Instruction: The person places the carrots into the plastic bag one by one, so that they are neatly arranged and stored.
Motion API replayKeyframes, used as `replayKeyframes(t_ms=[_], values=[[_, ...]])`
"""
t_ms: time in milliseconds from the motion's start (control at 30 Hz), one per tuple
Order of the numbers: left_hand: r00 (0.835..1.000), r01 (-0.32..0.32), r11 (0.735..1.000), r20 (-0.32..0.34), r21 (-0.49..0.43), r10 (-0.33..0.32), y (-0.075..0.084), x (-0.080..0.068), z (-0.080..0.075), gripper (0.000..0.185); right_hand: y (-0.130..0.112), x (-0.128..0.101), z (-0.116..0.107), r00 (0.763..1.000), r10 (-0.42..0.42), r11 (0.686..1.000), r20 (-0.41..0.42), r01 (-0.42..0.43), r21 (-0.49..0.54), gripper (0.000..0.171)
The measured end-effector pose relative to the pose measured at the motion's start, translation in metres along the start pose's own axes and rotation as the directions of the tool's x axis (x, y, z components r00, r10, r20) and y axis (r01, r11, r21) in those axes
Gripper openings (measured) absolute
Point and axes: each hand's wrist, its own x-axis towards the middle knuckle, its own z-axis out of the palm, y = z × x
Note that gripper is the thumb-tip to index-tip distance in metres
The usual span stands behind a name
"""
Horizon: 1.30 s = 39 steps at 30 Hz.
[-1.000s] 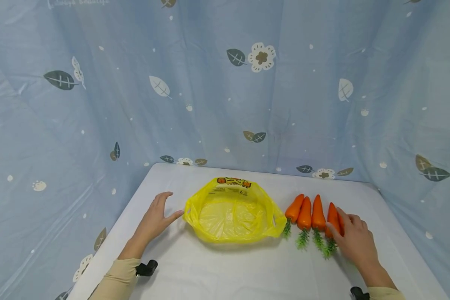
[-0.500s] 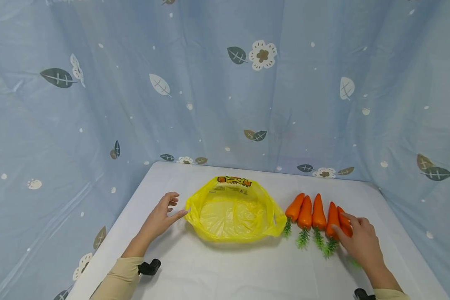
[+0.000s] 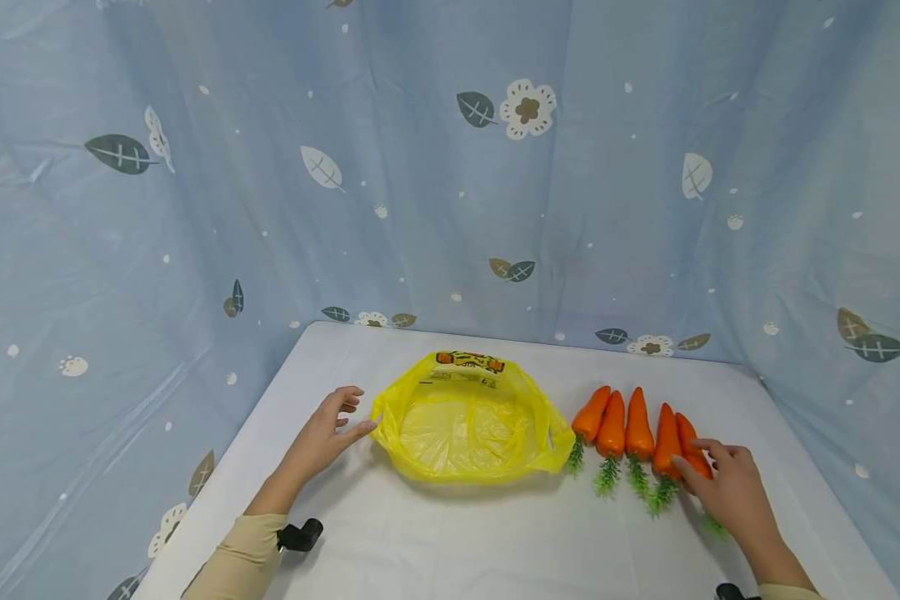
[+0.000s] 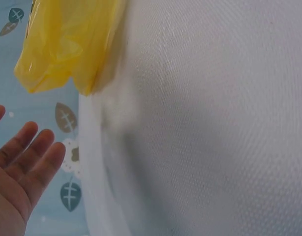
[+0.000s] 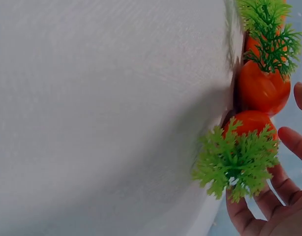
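A yellow plastic bag (image 3: pixel 465 425) lies spread on the white table with its mouth facing up. My left hand (image 3: pixel 328 437) is at the bag's left side, its thumb tip at the edge; whether it touches cannot be told. In the left wrist view the left hand's fingers (image 4: pixel 38 152) stay loosely extended, holding nothing. Right of the bag, several orange carrots with green tops (image 3: pixel 611 425) lie in a row. My right hand (image 3: pixel 731 492) is over the rightmost carrot (image 3: pixel 688 437), fingers spread around its right side. The right wrist view shows this carrot's leafy top (image 5: pixel 237 160) beside the fingertips.
The white table (image 3: pixel 487 542) has its back edge against a blue curtain (image 3: pixel 420 208) printed with leaves and flowers. The leftmost carrot (image 3: pixel 591 414) lies close to the bag's right handle. Black wrist devices (image 3: pixel 300 535) are worn at both sleeves.
My right hand has shifted slightly right and nearer to me, uncovering more of the rightmost carrot. My left hand has moved a little right, closer to the bag's edge.
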Motion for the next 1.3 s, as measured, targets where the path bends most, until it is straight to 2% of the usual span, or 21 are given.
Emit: replayKeyframes(t_ms=[367,633,1000,1300], values=[[1.000,0.004,1.000,0.012,-0.009,-0.004,0.002,0.001,0.001,0.070,0.007,0.002,-0.004,0.992,0.052,0.998,0.112,-0.055,0.025,0.076],[0.999,-0.024,0.999,0.037,-0.047,0.026,0.004,0.006,0.003,0.071,0.013,0.003,-0.005,0.985,0.068,0.994,0.158,-0.080,0.069,0.065],[0.993,0.064,0.997,0.103,-0.038,-0.060,0.011,0.017,0.014,0.073,0.019,0.007,0.000,0.981,0.101,0.987,0.169,-0.120,0.110,0.068],[0.992,0.071,0.997,0.102,0.006,-0.071,0.014,0.018,0.022,0.068,0.021,0.008,0.000,0.978,0.084,0.985,0.190,-0.110,0.134,0.069]])
